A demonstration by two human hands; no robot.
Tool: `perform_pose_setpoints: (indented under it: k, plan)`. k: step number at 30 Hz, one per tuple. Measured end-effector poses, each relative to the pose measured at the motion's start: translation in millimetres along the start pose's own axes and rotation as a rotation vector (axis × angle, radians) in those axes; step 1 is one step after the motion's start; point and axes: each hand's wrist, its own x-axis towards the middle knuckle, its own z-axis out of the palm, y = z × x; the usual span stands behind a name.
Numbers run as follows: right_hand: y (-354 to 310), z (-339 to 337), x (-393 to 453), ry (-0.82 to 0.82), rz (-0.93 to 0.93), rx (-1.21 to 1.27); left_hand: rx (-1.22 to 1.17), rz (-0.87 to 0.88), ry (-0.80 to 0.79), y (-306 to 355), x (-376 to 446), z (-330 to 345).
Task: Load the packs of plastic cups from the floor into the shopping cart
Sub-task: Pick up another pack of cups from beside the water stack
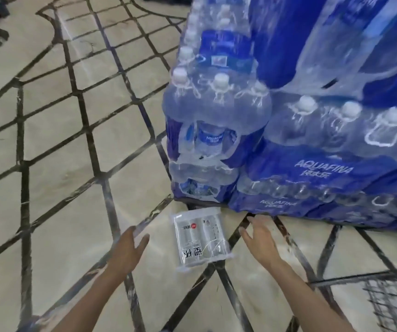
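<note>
A clear pack of plastic cups with black printed characters lies flat on the tiled floor, just in front of a stack of bottled water. My left hand hovers to the left of the pack with straight fingers, holding nothing. On the pack's other side my right hand is spread out, fingers relaxed, also apart from the pack. The wire shopping cart shows only as a corner at the lower right.
A tall stack of shrink-wrapped blue water bottle packs fills the upper right, close behind the cup pack. Beige floor tiles with dark lines stretch to the left and toward me.
</note>
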Motion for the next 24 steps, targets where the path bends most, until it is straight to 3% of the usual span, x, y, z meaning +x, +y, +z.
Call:
perform_pose_setpoints:
  k: [8,14,18,24]
  plan:
    - [137,219,169,-0.142,0.194,0.197,-0.371,-0.303,-0.103,-114,184,222]
    - [210,301,241,-0.064,0.237,0.322,-0.477,-0.263,-0.158,-157,265,331]
    - [222,317,250,-0.036,0.214,0.431,-0.51,-0.216,-0.127,-160,271,349]
    - [210,277,193,-0.136,0.298,0.564,-0.577,-0.294,-0.207,-135,213,297]
